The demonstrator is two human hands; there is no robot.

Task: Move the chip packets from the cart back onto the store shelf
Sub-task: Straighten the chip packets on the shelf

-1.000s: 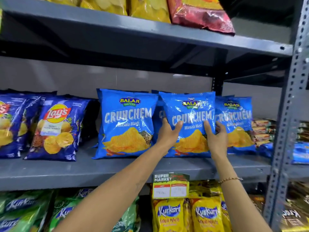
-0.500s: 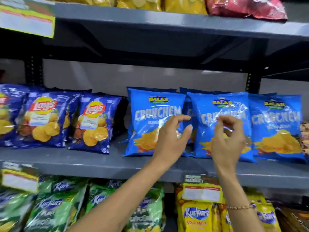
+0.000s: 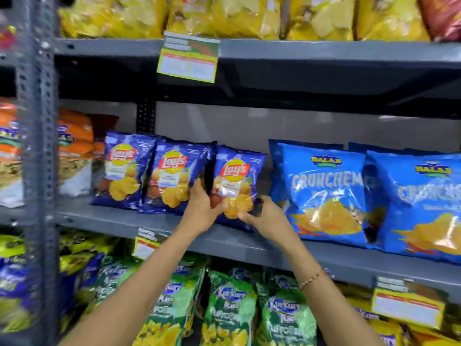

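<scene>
The grey steel store shelf (image 3: 154,222) fills the view, its middle tier already well stocked. On the right of that tier stand large light-blue Crunchem chip packets (image 3: 324,193), upright and side by side. To their left is a row of smaller dark-blue Lay's chip packets (image 3: 122,171), also upright and overlapping slightly. The rightmost dark-blue Lay's packet (image 3: 237,176) is the one in hand: it stands on the shelf, just beside its neighbour, with a gap between it and the Crunchem bags. The left hand (image 3: 202,211) grips its lower left edge, fingers curled onto the front; the right hand (image 3: 262,216) pinches its lower right corner, thumb on the front. Both hands are closed on the bag, which looks tilted slightly. This packet seems nearly placed, needing only straightening and release. The cart is out of view, so how many packets remain cannot be told.
</scene>
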